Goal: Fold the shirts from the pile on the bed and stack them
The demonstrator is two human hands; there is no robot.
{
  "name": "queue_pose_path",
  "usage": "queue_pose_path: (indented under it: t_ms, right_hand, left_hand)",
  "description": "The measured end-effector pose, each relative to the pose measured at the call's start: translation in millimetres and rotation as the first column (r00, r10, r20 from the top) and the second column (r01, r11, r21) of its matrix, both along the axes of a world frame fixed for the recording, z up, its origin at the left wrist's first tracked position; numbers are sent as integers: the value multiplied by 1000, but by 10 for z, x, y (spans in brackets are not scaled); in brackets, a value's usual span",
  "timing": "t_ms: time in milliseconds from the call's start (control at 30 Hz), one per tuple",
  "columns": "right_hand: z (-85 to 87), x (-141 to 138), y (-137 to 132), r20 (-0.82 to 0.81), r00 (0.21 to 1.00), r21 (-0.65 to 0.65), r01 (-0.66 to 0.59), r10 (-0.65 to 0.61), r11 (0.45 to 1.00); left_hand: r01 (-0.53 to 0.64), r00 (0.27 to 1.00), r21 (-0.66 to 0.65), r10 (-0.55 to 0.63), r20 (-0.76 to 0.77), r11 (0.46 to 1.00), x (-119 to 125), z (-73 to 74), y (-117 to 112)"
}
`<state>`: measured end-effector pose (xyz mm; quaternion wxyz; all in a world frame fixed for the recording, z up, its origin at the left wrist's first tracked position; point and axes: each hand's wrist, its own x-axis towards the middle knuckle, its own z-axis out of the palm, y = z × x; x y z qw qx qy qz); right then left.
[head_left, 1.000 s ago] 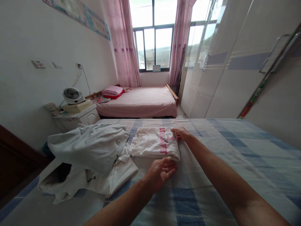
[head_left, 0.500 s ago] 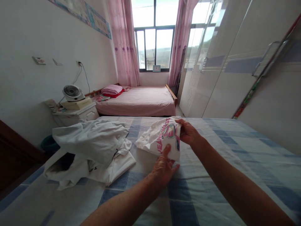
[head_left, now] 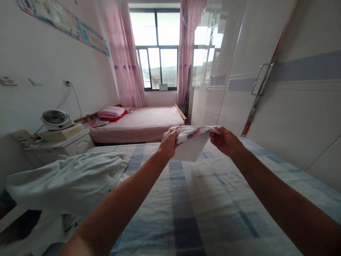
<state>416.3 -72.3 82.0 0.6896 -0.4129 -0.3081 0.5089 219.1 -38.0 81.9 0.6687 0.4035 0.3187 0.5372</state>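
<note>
A folded white T-shirt (head_left: 192, 142) with a pink and green print hangs in the air above the blue checked bed (head_left: 202, 199). My left hand (head_left: 168, 143) is closed on its left edge and my right hand (head_left: 226, 140) is closed on its right edge, both held out in front of me. A pile of loose white clothes (head_left: 66, 181) lies on the bed to my left, apart from both hands.
A white wardrobe (head_left: 293, 106) with metal handles stands close along the right. A bedside cabinet (head_left: 60, 145) with a small fan (head_left: 54, 119) is at the left wall. A pink bed (head_left: 138, 122) lies beyond, under the window with pink curtains.
The folded T-shirt lay on the bed a second ago; both hands took hold of it and lifted it into the air. My view has swung to the right.
</note>
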Motion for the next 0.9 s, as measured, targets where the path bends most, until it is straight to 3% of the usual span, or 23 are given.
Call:
queue_pose_path:
  t_ms: [100, 167, 267, 367, 433, 500, 633, 700, 767, 833, 867, 900]
  right_hand:
    - [109, 148, -19, 55, 997, 84, 49, -53, 995]
    - [-15, 227, -154, 134, 990, 57, 47, -55, 997]
    - [-490, 289, -472, 254, 967, -154, 7, 33, 988]
    - [-1054, 279, -779, 277, 942, -461, -42, 189, 886]
    - [-1307, 251, -892, 273, 929, -571, -54, 251, 819]
    - [-1408, 227, -919, 292, 916, -592, -53, 275, 804]
    - [-1331, 251, -919, 416, 859, -521, -45, 300, 852]
    - [-1284, 320, -982, 537, 737, -536, -77, 410, 841]
    - [-1251, 405, -1072, 731, 476, -547, -19, 488, 837]
    - [-1202, 445, -1129, 893, 164, -442, 132, 420, 887]
    - [-1167, 429, -1127, 938, 51, -345, 179, 342, 921]
    - [-1130, 382, -1100, 968, -15, -244, 194, 252, 950]
  left_hand:
    - [39, 999, 143, -36, -27, 989, 133, 59, 168]
    - [94, 995, 152, -90, -34, 984, 122, -105, 119]
    - [163, 977, 7, -160, -140, 987, -4, -624, -122]
    - [153, 922, -224, -220, -317, 963, -149, -1172, -418]
    - [115, 899, -267, -215, -381, 957, -190, -1382, -556]
    - [96, 894, -217, -180, -411, 971, -180, -1434, -622]
    - [118, 891, -107, -153, -426, 987, -196, -1313, -637]
    - [173, 843, -87, -194, -502, 981, -313, -1280, -647]
    - [221, 682, -15, -166, -712, 975, -477, -1286, -672]
    - [235, 442, 168, 49, -896, 957, -598, -1288, -706]
    - [256, 349, 283, 185, -919, 924, -615, -1274, -725]
    - [295, 303, 384, 296, -906, 875, -594, -1250, -743]
